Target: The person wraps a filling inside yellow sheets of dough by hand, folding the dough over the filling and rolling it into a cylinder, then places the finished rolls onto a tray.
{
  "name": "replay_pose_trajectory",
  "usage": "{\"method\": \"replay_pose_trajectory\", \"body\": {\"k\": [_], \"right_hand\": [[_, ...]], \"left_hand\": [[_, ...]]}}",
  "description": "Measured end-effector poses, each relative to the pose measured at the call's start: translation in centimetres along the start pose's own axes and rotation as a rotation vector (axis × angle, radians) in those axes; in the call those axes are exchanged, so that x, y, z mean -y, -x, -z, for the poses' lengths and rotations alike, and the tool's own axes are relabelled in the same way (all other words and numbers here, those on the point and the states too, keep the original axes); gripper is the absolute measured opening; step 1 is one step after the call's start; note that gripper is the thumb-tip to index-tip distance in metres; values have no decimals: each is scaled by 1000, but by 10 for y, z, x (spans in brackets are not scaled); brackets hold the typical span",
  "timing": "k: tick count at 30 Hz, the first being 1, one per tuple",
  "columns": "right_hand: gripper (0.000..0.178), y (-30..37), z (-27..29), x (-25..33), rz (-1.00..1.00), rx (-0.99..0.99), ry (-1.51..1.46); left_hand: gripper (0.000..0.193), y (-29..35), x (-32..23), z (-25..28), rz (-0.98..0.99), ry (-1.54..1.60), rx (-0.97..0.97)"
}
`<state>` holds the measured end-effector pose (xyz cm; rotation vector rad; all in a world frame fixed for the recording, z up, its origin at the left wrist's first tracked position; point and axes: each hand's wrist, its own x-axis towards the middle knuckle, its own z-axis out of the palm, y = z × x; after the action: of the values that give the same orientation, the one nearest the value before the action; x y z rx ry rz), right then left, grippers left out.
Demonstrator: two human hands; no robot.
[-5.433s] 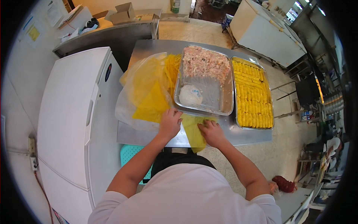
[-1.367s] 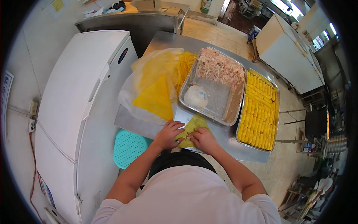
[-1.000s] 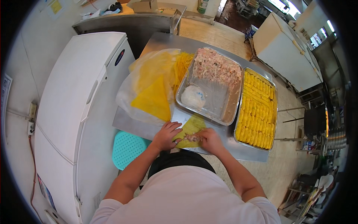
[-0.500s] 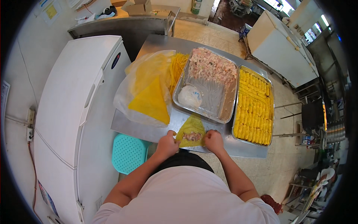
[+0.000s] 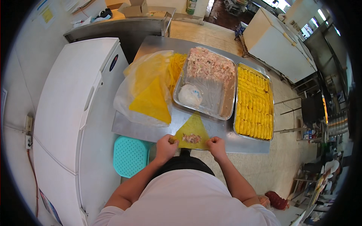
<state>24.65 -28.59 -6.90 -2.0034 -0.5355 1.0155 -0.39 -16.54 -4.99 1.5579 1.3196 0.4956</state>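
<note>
A yellow triangular wrapper sheet (image 5: 193,126) lies at the table's near edge, its point facing away from me. Across its lower part sits a small strip of pinkish meat filling (image 5: 191,138). My left hand (image 5: 166,147) pinches the wrapper's left corner, and my right hand (image 5: 217,147) grips the right corner. Beyond them stands a deep metal tray (image 5: 225,113) of pinkish meat mixture (image 5: 211,64), with a white plastic-looking bundle (image 5: 190,95) in its near left corner. To the right, a shallower tray holds rows of yellow rolls (image 5: 254,107).
A clear plastic bag (image 5: 126,96) of yellow wrapper sheets (image 5: 151,100) lies on the metal table (image 5: 137,127), beside yellow strips (image 5: 175,67). A turquoise perforated plastic stool (image 5: 131,156) stands below the left edge. A white freezer (image 5: 68,94) rises at left; another chest freezer (image 5: 277,41) stands far right.
Both hands have moved slightly apart, and the wrapper between them is spread wider and flatter. The whole view has shifted a little.
</note>
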Motion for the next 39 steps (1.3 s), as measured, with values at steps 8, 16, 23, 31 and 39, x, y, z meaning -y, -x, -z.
{"method": "replay_pose_trajectory", "body": {"k": [8, 16, 23, 31, 39], "right_hand": [[8, 26, -30, 0, 185, -116, 38], [13, 36, -47, 28, 334, -167, 227], [17, 26, -65, 38, 867, -38, 706], [35, 46, -46, 51, 946, 77, 713], [48, 29, -12, 43, 984, 214, 846]], "left_hand": [[28, -10, -14, -40, -663, -144, -18], [55, -10, -7, -32, -798, -390, 275], [76, -24, -13, -9, -559, -88, 430], [102, -52, -25, 13, -768, -541, 701], [80, -54, 21, -5, -1028, -554, 553]]}}
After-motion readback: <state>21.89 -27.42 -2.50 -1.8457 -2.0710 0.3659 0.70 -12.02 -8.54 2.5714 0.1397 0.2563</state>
